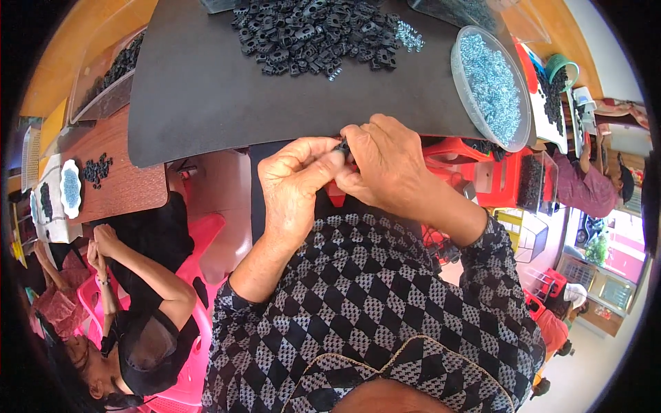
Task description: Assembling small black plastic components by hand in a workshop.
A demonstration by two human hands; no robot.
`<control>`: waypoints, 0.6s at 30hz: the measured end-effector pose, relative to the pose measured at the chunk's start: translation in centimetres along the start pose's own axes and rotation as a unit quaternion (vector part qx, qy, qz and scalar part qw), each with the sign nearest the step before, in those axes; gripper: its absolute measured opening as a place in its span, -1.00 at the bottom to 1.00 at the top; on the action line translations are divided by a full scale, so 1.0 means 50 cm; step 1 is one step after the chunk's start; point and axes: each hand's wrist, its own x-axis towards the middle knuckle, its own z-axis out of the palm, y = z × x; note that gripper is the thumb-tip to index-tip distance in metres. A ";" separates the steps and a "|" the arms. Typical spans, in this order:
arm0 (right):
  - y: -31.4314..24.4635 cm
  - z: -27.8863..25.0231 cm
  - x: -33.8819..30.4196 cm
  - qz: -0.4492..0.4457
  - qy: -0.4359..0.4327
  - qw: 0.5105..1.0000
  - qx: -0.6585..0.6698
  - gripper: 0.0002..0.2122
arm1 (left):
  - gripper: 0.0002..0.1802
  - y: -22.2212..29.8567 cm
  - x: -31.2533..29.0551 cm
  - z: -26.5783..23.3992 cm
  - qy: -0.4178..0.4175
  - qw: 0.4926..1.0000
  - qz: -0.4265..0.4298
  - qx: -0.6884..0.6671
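Black piece (343, 146): mostly covered by my left hand (289, 180) and right hand (391, 164), shape unreadable to me | my right hand: fingertips largely hidden behind its own back | black parts pile (313, 34): cut off at top edge | clear tub (219, 5): cropped there too | my patterned top (372, 296): cut off at lower edge | far-right person in maroon (585, 184): handled item too small

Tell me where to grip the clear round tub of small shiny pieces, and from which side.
Likely best by the rim of the tub, on its left side: bare dark tabletop there leaves room for fingers. The right hand is nearer. Keep it level; loose shiny pieces fill the open top.
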 end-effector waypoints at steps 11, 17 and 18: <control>0.005 0.001 0.005 -0.024 0.000 1.000 0.008 -0.75 | -0.79 -0.009 -0.010 -0.004 -0.023 0.996 0.065 0.054; 0.012 0.004 0.008 -0.049 0.022 0.999 0.003 -0.74 | -0.79 -0.014 -0.008 -0.004 0.001 0.995 0.085 0.048; 0.016 0.002 0.008 -0.051 0.020 0.998 0.026 -0.70 | -0.79 -0.009 -0.007 -0.003 -0.013 0.996 0.081 0.030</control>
